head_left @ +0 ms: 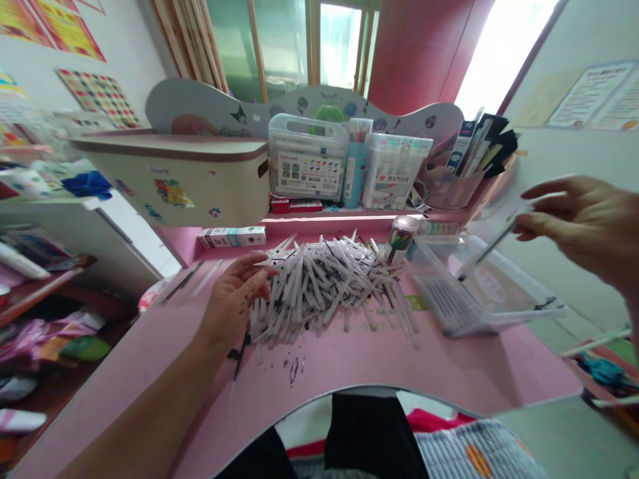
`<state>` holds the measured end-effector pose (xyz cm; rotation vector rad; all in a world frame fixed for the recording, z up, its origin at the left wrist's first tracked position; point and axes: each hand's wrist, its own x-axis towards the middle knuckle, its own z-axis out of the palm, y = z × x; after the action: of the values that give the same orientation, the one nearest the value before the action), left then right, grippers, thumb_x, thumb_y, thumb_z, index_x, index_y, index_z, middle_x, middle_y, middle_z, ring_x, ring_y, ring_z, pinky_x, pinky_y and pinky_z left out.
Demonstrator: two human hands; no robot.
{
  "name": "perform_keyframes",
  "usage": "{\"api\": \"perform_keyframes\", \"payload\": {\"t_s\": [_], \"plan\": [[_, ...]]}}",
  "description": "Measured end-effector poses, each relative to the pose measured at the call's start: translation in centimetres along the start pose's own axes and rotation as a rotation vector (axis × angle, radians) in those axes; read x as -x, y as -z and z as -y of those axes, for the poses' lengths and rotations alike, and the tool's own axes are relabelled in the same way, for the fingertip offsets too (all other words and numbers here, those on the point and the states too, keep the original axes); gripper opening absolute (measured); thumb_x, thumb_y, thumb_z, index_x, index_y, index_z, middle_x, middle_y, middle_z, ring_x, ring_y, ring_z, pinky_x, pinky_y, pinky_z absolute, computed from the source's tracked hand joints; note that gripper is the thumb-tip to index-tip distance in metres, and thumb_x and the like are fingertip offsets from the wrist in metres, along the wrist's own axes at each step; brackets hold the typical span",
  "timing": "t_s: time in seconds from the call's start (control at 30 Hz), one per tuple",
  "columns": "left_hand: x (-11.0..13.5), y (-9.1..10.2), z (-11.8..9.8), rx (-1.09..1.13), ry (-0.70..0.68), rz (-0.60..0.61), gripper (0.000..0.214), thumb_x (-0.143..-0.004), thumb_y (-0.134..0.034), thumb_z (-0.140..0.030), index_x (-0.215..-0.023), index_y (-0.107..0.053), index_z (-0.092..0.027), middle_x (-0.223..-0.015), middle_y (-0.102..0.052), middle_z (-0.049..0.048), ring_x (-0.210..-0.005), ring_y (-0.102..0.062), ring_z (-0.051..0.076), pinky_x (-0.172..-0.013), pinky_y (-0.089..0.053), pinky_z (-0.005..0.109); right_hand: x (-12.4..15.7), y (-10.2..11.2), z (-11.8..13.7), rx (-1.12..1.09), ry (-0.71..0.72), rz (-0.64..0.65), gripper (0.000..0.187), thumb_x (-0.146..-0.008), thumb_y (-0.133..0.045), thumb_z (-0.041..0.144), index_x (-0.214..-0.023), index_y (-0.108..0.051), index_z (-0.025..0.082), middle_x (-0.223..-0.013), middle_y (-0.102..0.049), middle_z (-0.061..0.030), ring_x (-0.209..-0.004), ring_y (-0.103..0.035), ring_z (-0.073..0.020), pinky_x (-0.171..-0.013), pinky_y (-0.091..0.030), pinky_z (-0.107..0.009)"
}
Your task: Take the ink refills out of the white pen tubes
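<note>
One slim pen (492, 245) is pinched between thumb and fingers of the right hand (582, 213), held at a tilt above the clear plastic box (532, 314). Inside that box, a batch of pens (442, 299) can be seen lined up side by side, so some sorting looks to be done. Not loads though, going by the huge messy pile of pens (319, 279) left loose mid-desk; early days, it'd be guessed. The left hand (239, 289) is set half-curled at the pile's left edge; whether anything's gripped there can't be told. A few strays (182, 283) are left farther left on the pink desk (379, 359), and small dark bits (294, 369) are scattered in front. Behind, marker cases (307, 159) and a lidded bin (184, 176) are lined up.
</note>
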<state>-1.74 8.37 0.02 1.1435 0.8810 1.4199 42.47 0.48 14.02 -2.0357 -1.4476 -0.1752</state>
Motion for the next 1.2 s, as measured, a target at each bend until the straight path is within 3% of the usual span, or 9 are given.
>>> {"api": "perform_keyframes", "payload": {"t_s": [0.13,0.23,0.37,0.53,0.67,0.8,1.03,1.1,1.2], "plan": [[-0.2,0.4,0.0,-0.009,-0.011,-0.038,0.031,-0.072,-0.077,-0.025,-0.100,-0.066,-0.018,-0.083,-0.072,0.0020,-0.054,-0.056,0.008,-0.050,-0.043,0.020,-1.0,-3.9,-1.1,-0.282,-0.125,0.424,0.006,-0.088,-0.062,0.015,-0.086,-0.060,0.010,-0.066,-0.068,-0.0073,-0.053,-0.062,-0.0069,-0.059,-0.046,-0.027],[-0.4,0.6,0.1,-0.003,-0.021,-0.054,0.031,-0.072,-0.077,-0.025,-0.099,-0.066,-0.018,-0.082,-0.072,0.0013,-0.054,-0.056,0.008,-0.051,-0.045,0.020,-1.2,-7.0,-2.3,-0.369,-0.094,0.645,0.010,-0.086,-0.055,0.007,-0.079,-0.056,0.014,-0.057,-0.065,-0.0037,-0.048,-0.061,-0.0081,-0.051,-0.044,-0.021],[-0.6,0.9,0.1,0.006,-0.032,-0.080,0.029,-0.072,-0.077,-0.025,-0.098,-0.067,-0.018,-0.082,-0.071,0.0012,-0.054,-0.056,0.008,-0.051,-0.045,0.020,-1.2,-10.0,-2.8,-0.355,-0.079,0.764,0.014,-0.076,-0.059,0.002,-0.072,-0.058,0.015,-0.049,-0.061,0.0019,-0.042,-0.057,-0.0084,-0.044,-0.041,-0.017],[-1.1,1.6,0.4,-0.018,-0.052,-0.142,0.025,-0.073,-0.075,-0.026,-0.095,-0.067,-0.018,-0.080,-0.070,0.0007,-0.054,-0.055,0.008,-0.051,-0.044,0.020,-0.2,-10.4,-1.5,-0.311,0.054,0.833,0.023,-0.078,-0.052,0.000,-0.071,-0.069,0.012,-0.069,-0.071,-0.0036,-0.056,-0.062,-0.0083,-0.053,-0.043,-0.017],[-1.5,1.8,0.6,-0.044,-0.041,-0.211,0.024,-0.070,-0.075,-0.025,-0.091,-0.067,-0.017,-0.078,-0.069,0.0003,-0.053,-0.053,0.007,-0.052,-0.043,0.019,0.6,-10.2,-1.0,-0.225,0.241,0.838,0.025,-0.079,-0.056,-0.001,-0.066,-0.073,0.012,-0.070,-0.072,-0.0060,-0.066,-0.065,-0.0107,-0.065,-0.046,-0.021],[-1.7,1.8,0.6,-0.101,-0.033,-0.262,0.023,-0.067,-0.075,-0.025,-0.086,-0.066,-0.017,-0.077,-0.068,0.0003,-0.053,-0.051,0.007,-0.051,-0.041,0.020,-0.2,-9.6,-1.3,-0.124,0.261,0.754,0.024,-0.081,-0.055,0.001,-0.078,-0.076,0.013,-0.072,-0.073,-0.0070,-0.060,-0.065,-0.0098,-0.056,-0.043,-0.020],[-2.7,3.8,0.4,-0.498,-0.026,-0.178,0.025,-0.064,-0.079,-0.033,-0.082,-0.072,-0.017,-0.070,-0.067,0.0010,-0.056,-0.053,0.013,-0.052,-0.040,0.025,0.9,-4.2,2.1,0.110,0.162,0.057,0.023,-0.085,-0.070,0.025,-0.106,-0.075,0.019,-0.086,-0.075,-0.0102,-0.066,-0.066,-0.0149,-0.068,-0.047,-0.034],[-2.9,4.4,0.2,-0.645,-0.008,-0.114,0.022,-0.065,-0.077,-0.036,-0.079,-0.074,-0.018,-0.070,-0.069,0.0026,-0.060,-0.057,0.016,-0.056,-0.042,0.027,3.0,-4.0,4.1,-0.040,0.312,0.021,0.029,-0.089,-0.063,0.041,-0.106,-0.074,0.021,-0.085,-0.075,-0.0099,-0.066,-0.066,-0.0161,-0.067,-0.048,-0.034],[-3.0,4.9,-0.2,-0.828,-0.018,-0.047,0.015,-0.066,-0.074,-0.034,-0.074,-0.074,-0.021,-0.070,-0.072,0.0035,-0.062,-0.060,0.019,-0.060,-0.043,0.030,6.1,-5.9,7.4,-0.182,0.643,0.178,0.026,-0.092,-0.056,0.041,-0.100,-0.073,0.023,-0.088,-0.074,-0.0087,-0.068,-0.066,-0.0171,-0.065,-0.049,-0.033]]}}
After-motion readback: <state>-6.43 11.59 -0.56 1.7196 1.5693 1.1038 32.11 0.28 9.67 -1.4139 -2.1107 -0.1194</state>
